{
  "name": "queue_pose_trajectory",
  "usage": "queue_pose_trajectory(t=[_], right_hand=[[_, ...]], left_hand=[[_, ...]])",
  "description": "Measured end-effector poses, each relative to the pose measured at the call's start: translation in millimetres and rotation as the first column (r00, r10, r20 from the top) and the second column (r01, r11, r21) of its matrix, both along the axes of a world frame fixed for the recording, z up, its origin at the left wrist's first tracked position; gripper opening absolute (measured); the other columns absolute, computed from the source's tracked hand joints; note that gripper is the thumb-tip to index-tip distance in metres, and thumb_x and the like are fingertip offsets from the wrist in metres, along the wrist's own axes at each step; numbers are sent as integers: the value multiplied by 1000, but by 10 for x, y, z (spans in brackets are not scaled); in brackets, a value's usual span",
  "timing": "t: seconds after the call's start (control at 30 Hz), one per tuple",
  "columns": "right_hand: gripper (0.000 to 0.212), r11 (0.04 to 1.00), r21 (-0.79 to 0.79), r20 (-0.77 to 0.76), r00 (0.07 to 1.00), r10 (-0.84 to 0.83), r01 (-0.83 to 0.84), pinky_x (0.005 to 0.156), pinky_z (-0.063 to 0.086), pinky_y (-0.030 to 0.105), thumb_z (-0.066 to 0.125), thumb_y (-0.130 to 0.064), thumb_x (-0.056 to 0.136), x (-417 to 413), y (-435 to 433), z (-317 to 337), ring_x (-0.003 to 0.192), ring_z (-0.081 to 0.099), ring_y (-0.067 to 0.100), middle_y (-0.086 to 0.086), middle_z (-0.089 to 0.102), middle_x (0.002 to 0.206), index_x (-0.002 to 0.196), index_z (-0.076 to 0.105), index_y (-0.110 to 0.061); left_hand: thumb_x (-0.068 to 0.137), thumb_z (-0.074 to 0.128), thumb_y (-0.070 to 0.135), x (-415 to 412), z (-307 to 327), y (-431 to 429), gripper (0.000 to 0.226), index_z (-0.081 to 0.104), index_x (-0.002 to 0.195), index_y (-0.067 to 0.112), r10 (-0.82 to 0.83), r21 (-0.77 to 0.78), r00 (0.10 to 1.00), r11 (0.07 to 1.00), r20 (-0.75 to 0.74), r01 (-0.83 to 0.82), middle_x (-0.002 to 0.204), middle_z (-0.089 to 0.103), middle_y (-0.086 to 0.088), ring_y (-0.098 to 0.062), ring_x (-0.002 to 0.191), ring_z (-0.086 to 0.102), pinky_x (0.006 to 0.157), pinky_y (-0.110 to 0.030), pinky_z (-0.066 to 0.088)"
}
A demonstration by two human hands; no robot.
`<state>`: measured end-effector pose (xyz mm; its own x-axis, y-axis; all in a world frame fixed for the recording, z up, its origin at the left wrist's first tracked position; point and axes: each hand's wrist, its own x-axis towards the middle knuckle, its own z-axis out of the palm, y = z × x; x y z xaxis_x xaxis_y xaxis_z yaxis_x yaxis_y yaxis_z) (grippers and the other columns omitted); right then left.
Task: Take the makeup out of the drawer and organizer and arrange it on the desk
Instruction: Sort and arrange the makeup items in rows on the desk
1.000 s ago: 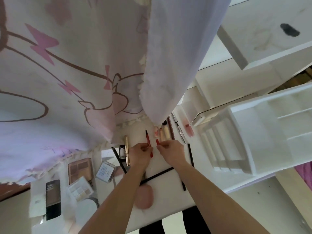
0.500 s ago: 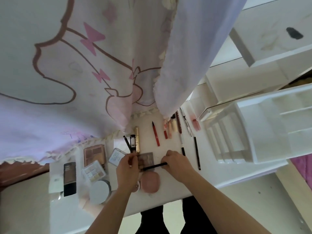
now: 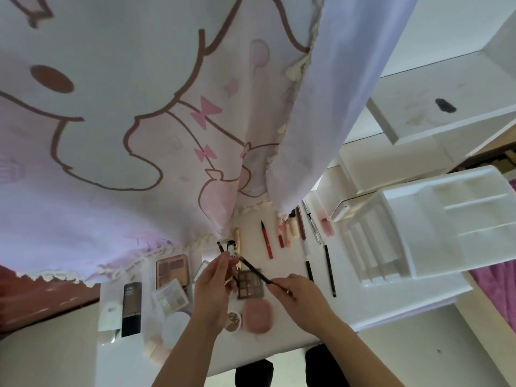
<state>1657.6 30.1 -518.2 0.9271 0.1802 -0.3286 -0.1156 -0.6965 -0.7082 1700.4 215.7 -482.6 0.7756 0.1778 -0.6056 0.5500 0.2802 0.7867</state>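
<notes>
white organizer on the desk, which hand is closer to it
Right. The right hand, pinching a dark pencil, is left of the organizer across a strip of desk; the left hand is farther left, beyond the eyeshadow palette.

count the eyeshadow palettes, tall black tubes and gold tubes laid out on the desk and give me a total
eyeshadow palettes: 3
black tube: 1
gold tube: 1
total: 5
</notes>
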Motion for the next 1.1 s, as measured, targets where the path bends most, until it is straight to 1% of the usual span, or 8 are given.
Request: queue_pose_trajectory(t=[0.1,0.27,0.37,0.43,0.53,0.73,0.93,1.1], right_hand=[[26,996,87,-47,999,5,-1,71,43,25,43,-41,103,-36,26,110,73,54,11,-5,50,79,91,64,-33],[29,994,87,-53,997,-61,66,66,36,14,42,-40,104,-131,9,226,72,51,1,-11,50,84,114,68,-32],[28,990,102,-72,993,-89,96,69,38,14,44,-39,103,-175,-6,308,76,53,2,-9,54,89,117,68,-32],[26,985,125,-86,990,-111,122,73,41,15,46,-40,103,-187,-10,366,81,56,2,-8,59,94,116,67,-34],[23,987,124,-131,987,-89,106,78,46,20,46,-39,102,-189,-4,451,83,57,2,-10,63,95,113,66,-33],[36,971,204,-156,984,-91,122,64,42,30,37,-48,103,-144,88,718,60,49,3,-11,58,67,106,64,-24],[34,970,-237,73,997,-33,50,69,50,34,28,-52,104,-283,-34,799,71,59,13,-7,65,82,109,55,-31],[22,916,77,139,905,-401,394,73,43,19,48,-44,100,-362,-122,829,77,55,3,-13,50,88,100,68,-35]], left_hand=[[96,60,23,71,60,21,17,72,95,11,-3,-62,1000,998,-1,3,82,68,-8,-13,65,54,65,-29,42],[98,57,23,148,47,56,14,61,100,10,18,-33,1000,999,24,-17,59,44,0,-10,52,41,57,-29,32],[99,57,24,144,102,29,22,59,84,8,-17,-8,1000,1000,-3,17,51,40,2,-11,49,37,55,-30,32],[98,57,22,125,144,0,27,60,77,6,-21,-19,999,1000,-29,20,54,43,-1,-12,48,39,54,-29,34],[99,54,17,103,191,-23,24,67,97,-3,10,-139,999,990,-34,-15,70,49,-6,-11,54,41,48,-23,40],[98,52,18,33,389,-100,25,66,101,-3,-55,-386,998,921,9,54,77,64,-7,-11,57,53,54,-20,52],[86,63,20,321,449,344,11,62,90,10,329,-426,943,847,-52,-319,76,65,-3,-3,53,58,47,-13,49],[88,67,23,336,518,559,13,69,87,10,229,-369,972,900,-53,-232,76,68,-3,-8,63,65,62,-18,58]])
